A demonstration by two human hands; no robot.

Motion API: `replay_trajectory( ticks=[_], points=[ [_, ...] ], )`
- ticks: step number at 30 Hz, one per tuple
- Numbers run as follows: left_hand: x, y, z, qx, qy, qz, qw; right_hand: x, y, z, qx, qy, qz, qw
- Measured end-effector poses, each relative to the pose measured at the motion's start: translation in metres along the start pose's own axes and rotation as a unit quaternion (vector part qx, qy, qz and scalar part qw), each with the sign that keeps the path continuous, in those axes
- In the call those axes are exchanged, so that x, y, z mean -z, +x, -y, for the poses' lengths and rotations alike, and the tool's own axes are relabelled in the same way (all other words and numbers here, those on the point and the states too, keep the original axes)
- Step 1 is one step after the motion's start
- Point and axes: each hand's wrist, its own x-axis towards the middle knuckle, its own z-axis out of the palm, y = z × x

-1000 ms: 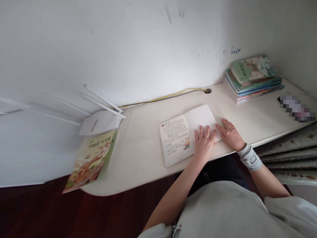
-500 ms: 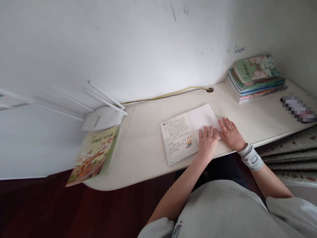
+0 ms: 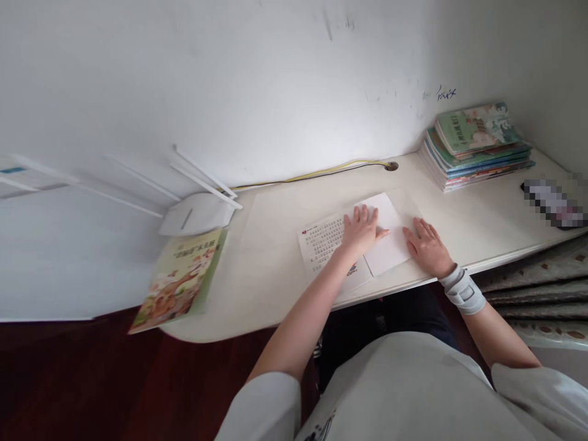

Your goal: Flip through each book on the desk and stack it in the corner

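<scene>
An open book point(image 3: 388, 251) lies flat on the white desk, a printed page on its left and a blank white page on its right. My left hand point(image 3: 361, 231) rests palm down across the fold near the upper middle, fingers spread, its forearm covering part of the printed page and its small picture. At the book's right edge, my right hand point(image 3: 428, 247) lies flat with fingers stretched out, a grey wrist wrap point(image 3: 463, 291) below it. Neither hand grasps anything.
A stack of books point(image 3: 478, 144) stands at the back right, with a blurred-out phone point(image 3: 554, 203) near it. At left, a white router point(image 3: 197, 214) with antennas sits behind a green picture book point(image 3: 181, 278) that overhangs the desk edge. Cables run along the wall to a desk hole point(image 3: 391, 166).
My left hand has slid from the blank right page leftward and up to the fold. My right hand has stayed by the book's right edge. The view has shifted slightly.
</scene>
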Motion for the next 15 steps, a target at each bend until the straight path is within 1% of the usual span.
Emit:
replay_trajectory(
  ticks=[2,4,6,10,13,15],
  points=[
    [-0.006,0.01,0.006,0.017,0.0,0.015,1.0,0.0,0.0,0.001,-0.001,-0.006,-0.004,1.0],
    [-0.011,0.014,0.007,0.013,0.003,0.017,1.0,0.0,0.001,0.002,0.0,-0.01,-0.006,1.0],
    [-0.014,0.013,0.005,0.011,0.003,0.015,1.0,0.0,0.0,0.003,0.0,-0.013,-0.004,1.0],
    [-0.012,0.011,0.006,0.006,-0.004,0.021,1.0,0.0,-0.001,0.003,0.002,-0.017,0.007,1.0],
    [-0.01,0.011,0.009,-0.001,-0.015,0.023,1.0,0.003,0.006,0.003,0.002,-0.018,0.041,0.999],
    [-0.01,0.011,0.01,-0.002,-0.021,0.018,1.0,0.007,0.019,0.003,-0.003,-0.024,0.078,0.997]
  ],
)
